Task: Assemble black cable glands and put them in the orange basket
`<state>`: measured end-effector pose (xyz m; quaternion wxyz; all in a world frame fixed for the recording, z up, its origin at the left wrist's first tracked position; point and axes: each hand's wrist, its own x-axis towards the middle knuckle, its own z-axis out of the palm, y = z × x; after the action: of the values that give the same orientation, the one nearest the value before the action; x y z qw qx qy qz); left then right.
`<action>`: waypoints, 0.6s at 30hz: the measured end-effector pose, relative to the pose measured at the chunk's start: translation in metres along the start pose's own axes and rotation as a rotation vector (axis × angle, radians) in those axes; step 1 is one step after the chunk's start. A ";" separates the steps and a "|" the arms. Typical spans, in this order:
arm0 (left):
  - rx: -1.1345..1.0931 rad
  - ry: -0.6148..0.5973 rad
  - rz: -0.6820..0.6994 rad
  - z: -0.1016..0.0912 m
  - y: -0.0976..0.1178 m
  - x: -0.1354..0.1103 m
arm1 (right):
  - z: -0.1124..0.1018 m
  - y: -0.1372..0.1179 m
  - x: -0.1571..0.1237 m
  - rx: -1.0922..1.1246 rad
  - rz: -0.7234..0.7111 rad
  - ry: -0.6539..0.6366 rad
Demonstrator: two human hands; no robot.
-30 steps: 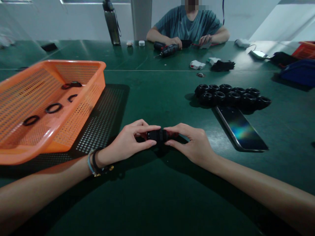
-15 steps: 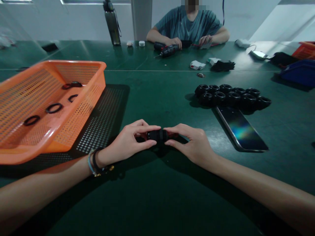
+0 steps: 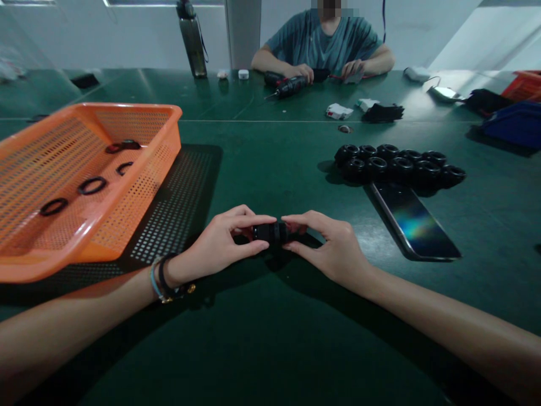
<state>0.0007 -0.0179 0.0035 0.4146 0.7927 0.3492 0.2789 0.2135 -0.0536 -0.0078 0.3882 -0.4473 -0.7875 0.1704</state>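
Observation:
A small black cylindrical part [image 3: 270, 232] is pinched between both of my hands just above the green table. My left hand [image 3: 220, 243], with bracelets at the wrist, grips its left end with thumb and forefinger. My right hand [image 3: 333, 248] grips its right end the same way. A cluster of several similar black round parts [image 3: 397, 163] sits on the table to the right. An orange perforated basket [image 3: 139, 186] on the left holds several thin black rings [image 3: 92, 185].
A phone [image 3: 416, 223] lies face up beside the black parts. The basket rests on a black mesh tray [image 3: 186, 192]. Across the table a person in a teal shirt [image 3: 323, 42] handles a power screwdriver [image 3: 287, 86]. A water bottle [image 3: 193, 39] and blue bin [image 3: 513, 121] stand farther off.
Almost nothing has moved; my right fingers shifted slightly on the black part.

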 end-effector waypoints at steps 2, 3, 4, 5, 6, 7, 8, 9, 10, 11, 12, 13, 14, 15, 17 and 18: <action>0.006 -0.001 -0.001 0.000 0.000 0.000 | 0.000 -0.001 0.000 -0.002 0.019 -0.002; 0.010 0.000 0.001 0.000 0.001 0.000 | 0.000 -0.001 0.000 -0.002 0.022 -0.005; 0.013 0.002 0.004 0.000 0.001 0.000 | 0.000 -0.001 0.000 -0.002 0.020 -0.009; 0.016 0.001 0.005 0.000 0.001 0.000 | 0.000 -0.001 0.000 -0.001 0.018 -0.013; 0.016 0.001 0.008 0.000 0.001 0.000 | -0.001 -0.001 0.001 -0.002 0.016 -0.016; 0.014 0.001 0.010 -0.001 0.001 0.000 | -0.001 -0.001 0.001 -0.002 0.016 -0.019; 0.011 0.003 0.012 -0.001 0.001 0.000 | -0.001 -0.001 0.001 -0.003 0.017 -0.024; 0.008 0.004 0.012 -0.001 0.000 -0.001 | -0.001 -0.001 0.001 -0.003 0.018 -0.028; 0.004 0.004 0.012 0.000 0.000 -0.001 | -0.001 -0.001 0.001 -0.003 0.021 -0.031; 0.001 0.005 0.010 0.000 0.000 -0.001 | -0.001 -0.001 0.001 -0.002 0.024 -0.032; -0.002 0.005 0.009 0.000 -0.001 0.000 | -0.001 -0.001 0.001 -0.001 0.026 -0.032; -0.002 0.004 0.007 0.000 -0.001 0.000 | -0.001 -0.001 0.001 0.002 0.027 -0.032; 0.000 0.005 0.008 0.000 -0.001 0.000 | -0.001 -0.001 0.001 0.003 0.028 -0.032; 0.003 0.007 0.011 0.000 -0.001 0.000 | -0.001 -0.001 0.001 0.004 0.029 -0.032; 0.015 0.013 0.021 0.000 -0.002 0.000 | -0.001 -0.001 0.001 0.004 0.034 -0.037; 0.021 0.015 0.025 0.000 -0.002 0.000 | -0.001 -0.001 0.001 0.003 0.036 -0.039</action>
<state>0.0003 -0.0172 0.0019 0.3998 0.7993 0.3452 0.2865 0.2135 -0.0529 -0.0062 0.3702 -0.4574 -0.7865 0.1875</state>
